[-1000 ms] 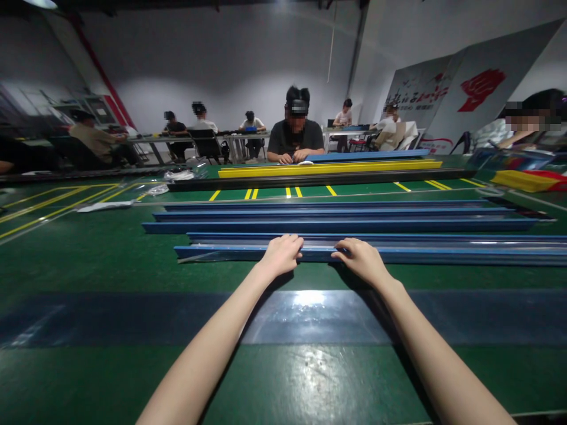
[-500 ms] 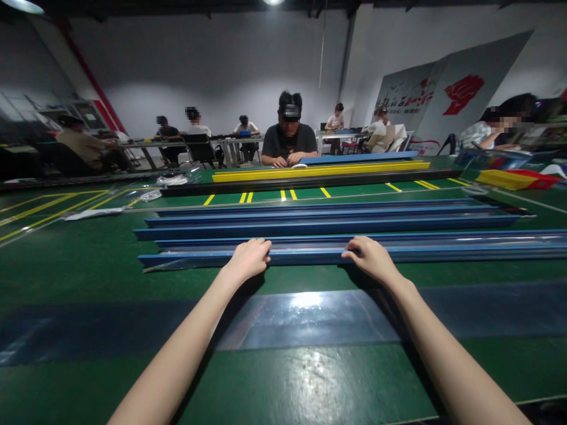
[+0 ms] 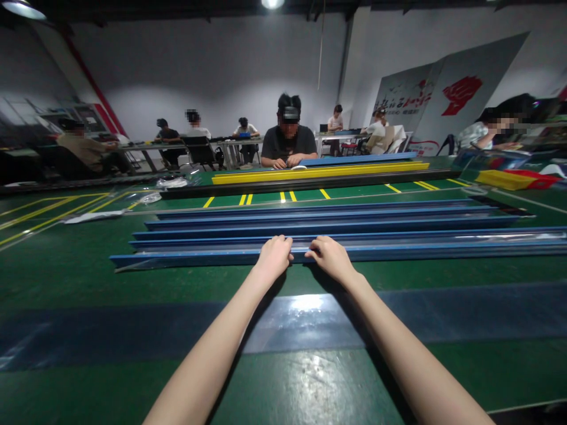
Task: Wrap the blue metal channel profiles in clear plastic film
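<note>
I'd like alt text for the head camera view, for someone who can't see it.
Two bare hands, left hand and right hand, rest close together on the nearest long blue strip on a green table. More blue strips lie behind; a seated person works opposite.

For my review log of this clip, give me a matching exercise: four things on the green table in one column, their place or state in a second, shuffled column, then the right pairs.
Things:
1. nearest long blue rail
2. long yellow rail
3. glossy dark film strip
4. left hand and right hand

Places or states:
A. lying flat across the table, under both forearms
B. far side, in front of the seated person in the dark shirt
C. close together, fingers on the rail's top edge
D. under both hands, foremost of the blue stack

Pairs: 1-D, 2-B, 3-A, 4-C
</note>
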`<act>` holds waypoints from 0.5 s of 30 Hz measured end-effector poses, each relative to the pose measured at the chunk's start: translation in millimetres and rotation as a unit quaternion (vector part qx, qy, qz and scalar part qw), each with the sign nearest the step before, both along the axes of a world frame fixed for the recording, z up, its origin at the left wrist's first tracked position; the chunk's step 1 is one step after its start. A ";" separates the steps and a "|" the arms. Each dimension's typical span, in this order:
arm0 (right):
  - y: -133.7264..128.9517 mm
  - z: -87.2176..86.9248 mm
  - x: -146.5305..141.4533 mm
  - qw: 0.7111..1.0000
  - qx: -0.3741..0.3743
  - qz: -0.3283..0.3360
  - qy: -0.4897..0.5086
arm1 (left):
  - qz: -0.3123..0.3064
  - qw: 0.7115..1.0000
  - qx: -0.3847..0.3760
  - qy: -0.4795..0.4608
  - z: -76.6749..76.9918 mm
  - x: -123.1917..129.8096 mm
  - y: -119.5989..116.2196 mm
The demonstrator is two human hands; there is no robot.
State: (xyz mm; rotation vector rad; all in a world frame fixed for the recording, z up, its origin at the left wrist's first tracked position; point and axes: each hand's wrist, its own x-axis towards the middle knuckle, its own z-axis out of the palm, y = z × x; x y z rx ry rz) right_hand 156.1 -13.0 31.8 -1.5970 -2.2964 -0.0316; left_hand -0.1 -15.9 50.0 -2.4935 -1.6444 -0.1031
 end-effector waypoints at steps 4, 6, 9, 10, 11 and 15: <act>-2.2 2.4 4.9 1.000 -0.004 0.015 0.004 | -0.019 1.000 0.009 0.004 -0.1 -8.2 3.0; -2.7 3.5 11.7 1.000 0.003 0.021 0.004 | -0.017 1.000 0.001 0.006 1.5 -14.3 3.7; -1.2 3.4 30.0 1.000 0.013 0.006 0.010 | 0.001 1.000 -0.016 0.012 4.6 -29.0 5.5; 0.0 2.9 37.9 1.000 0.014 -0.001 0.014 | 0.009 1.000 -0.019 0.015 5.5 -35.5 6.2; 1.4 2.2 46.2 1.000 0.018 -0.003 0.017 | 0.019 0.999 -0.023 0.019 6.3 -42.6 7.0; 6.3 -1.4 72.0 0.999 0.038 -0.018 0.009 | 0.060 0.997 -0.029 0.039 7.7 -71.1 7.9</act>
